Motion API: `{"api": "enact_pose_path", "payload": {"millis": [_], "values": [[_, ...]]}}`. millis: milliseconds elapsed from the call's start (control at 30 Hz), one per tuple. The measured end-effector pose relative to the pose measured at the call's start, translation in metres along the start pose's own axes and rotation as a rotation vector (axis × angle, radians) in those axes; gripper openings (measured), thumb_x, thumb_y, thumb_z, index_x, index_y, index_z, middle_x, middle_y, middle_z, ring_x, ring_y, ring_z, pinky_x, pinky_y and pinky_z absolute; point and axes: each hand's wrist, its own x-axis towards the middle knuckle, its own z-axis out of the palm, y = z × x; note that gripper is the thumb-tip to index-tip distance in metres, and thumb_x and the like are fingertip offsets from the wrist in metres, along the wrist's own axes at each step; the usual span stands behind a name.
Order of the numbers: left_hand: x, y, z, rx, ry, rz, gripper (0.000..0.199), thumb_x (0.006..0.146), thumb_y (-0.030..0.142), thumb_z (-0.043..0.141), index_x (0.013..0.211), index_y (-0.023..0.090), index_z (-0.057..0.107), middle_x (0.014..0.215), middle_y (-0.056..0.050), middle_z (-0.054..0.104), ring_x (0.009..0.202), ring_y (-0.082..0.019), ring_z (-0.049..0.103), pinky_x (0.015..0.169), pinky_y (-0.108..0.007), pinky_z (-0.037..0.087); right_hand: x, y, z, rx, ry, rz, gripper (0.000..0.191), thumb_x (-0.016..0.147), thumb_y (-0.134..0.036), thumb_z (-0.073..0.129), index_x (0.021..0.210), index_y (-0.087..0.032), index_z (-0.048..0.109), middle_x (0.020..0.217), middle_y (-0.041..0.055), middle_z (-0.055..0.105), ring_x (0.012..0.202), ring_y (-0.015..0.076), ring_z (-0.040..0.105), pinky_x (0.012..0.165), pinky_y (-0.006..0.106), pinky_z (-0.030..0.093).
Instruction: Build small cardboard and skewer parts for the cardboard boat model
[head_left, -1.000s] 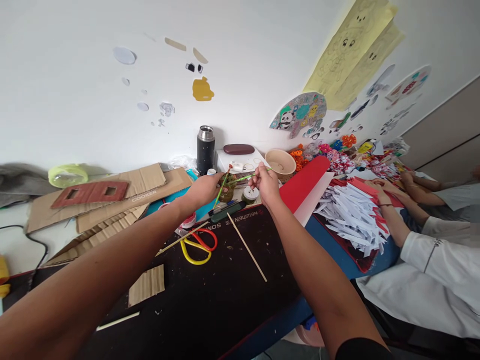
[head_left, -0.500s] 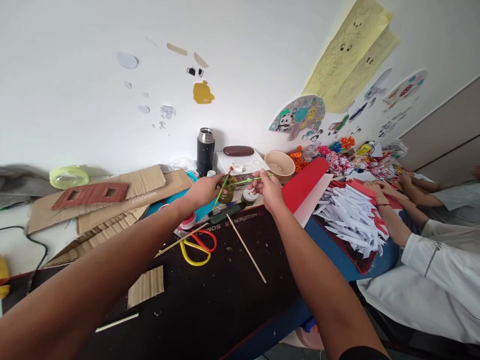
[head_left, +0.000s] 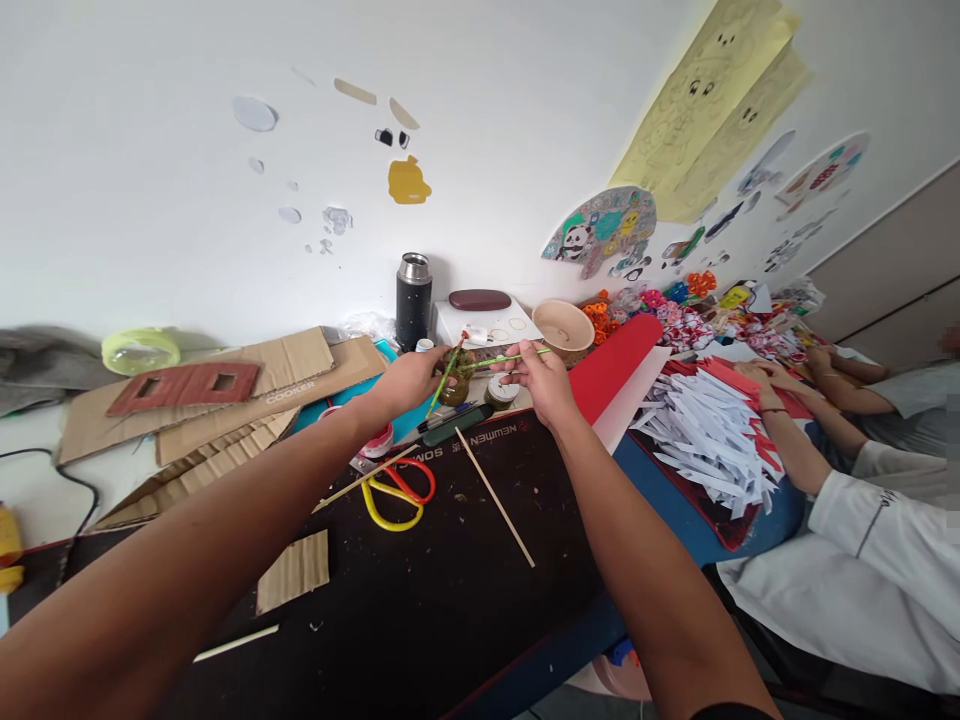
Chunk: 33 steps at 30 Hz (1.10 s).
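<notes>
Pinched in my left hand (head_left: pixel 409 385) is a thin stick (head_left: pixel 442 388), mostly green with a reddish upper end, slanting over the table. My right hand (head_left: pixel 544 382) has its fingers closed on a slender green paintbrush (head_left: pixel 529 354), whose tip points left toward the stick; whether they touch I cannot tell. Behind and below them stands a glass jar (head_left: pixel 454 392) with murky greenish contents. Just right of it is a small open paint jar (head_left: pixel 501 390). A bare wooden stick (head_left: pixel 495 495) and red-and-yellow-handled scissors (head_left: pixel 396 497) lie on the black mat (head_left: pixel 420 620).
Cardboard pieces (head_left: pixel 225 400) lie at the left. A black thermos (head_left: pixel 413 305), a white box (head_left: pixel 484 325) and a beige bowl (head_left: pixel 564 328) stand along the wall. Rolled red paper (head_left: pixel 619 370) and white paper strips (head_left: pixel 705 435) are at the right, beside another person's hands (head_left: pixel 772 385).
Both hands keep nearly the same pose and hold the same things. The right hand with the paintbrush has shifted very slightly; the view has moved a little.
</notes>
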Motion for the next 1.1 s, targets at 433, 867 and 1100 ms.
{"api": "enact_pose_path", "payload": {"millis": [433,867,1100], "values": [[0.000,0.001,0.000,-0.022,-0.004,-0.029,0.058,0.101,0.040,0.063,0.156,0.026,0.054,0.133,-0.012,0.078,0.118,-0.032,0.075,0.096,-0.035,0.056,-0.001,-0.001,0.004,-0.055,0.058,-0.005,0.043,0.097,-0.061,0.073,0.085,-0.020,0.069,0.065,-0.0019,0.065,0.061,0.0163,0.075,0.054,0.022,0.058],[0.002,-0.002,0.002,-0.058,0.005,-0.022,0.060,0.099,0.040,0.067,0.156,0.025,0.055,0.133,-0.011,0.079,0.118,-0.032,0.075,0.097,-0.035,0.057,-0.002,-0.003,-0.004,-0.085,-0.028,-0.064,0.045,0.092,-0.065,0.076,0.087,-0.020,0.072,0.076,0.0017,0.072,0.073,0.0171,0.075,0.060,0.024,0.061],[0.002,-0.004,0.005,-0.073,0.021,-0.008,0.060,0.100,0.041,0.065,0.157,0.024,0.054,0.134,-0.013,0.078,0.119,-0.033,0.074,0.098,-0.036,0.056,0.003,0.013,0.004,0.043,0.003,-0.016,0.051,0.089,-0.071,0.077,0.084,-0.021,0.067,0.069,-0.0015,0.064,0.072,0.0192,0.078,0.061,0.026,0.061]]}}
